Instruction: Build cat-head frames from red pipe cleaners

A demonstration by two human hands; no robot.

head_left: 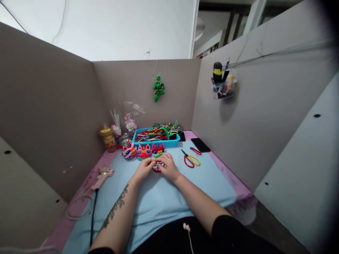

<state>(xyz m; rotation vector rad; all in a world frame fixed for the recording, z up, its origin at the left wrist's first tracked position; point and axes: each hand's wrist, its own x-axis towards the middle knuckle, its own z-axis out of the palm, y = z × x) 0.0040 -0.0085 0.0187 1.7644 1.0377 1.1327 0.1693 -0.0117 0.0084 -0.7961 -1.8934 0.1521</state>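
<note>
Inspector: Head view. State of the hands?

Recorder: Together, low over the worktop (209,183). The left hand (145,166) and right hand (168,167) meet at the fingertips, both closed on a red piece (156,171). The exact pinch is too small to make out.

Inspector: Position of the red piece?

Recorder: Between the hands, partly covered by the fingers, on the near side of three colourful figures (144,152). On the far side of those stands a blue tray (172,143) holding coloured strands (161,133).

Inspector: Step in hand?

Recorder: In my judgement, fine shaping or joining of the red piece by fingertip.

Inspector: What does the next move call for?

Recorder: By my assessment, one hand steadying the red piece while the other adjusts it. Should cutting be needed, the scissors (191,160) lie to the right, well within reach, untouched.
</note>
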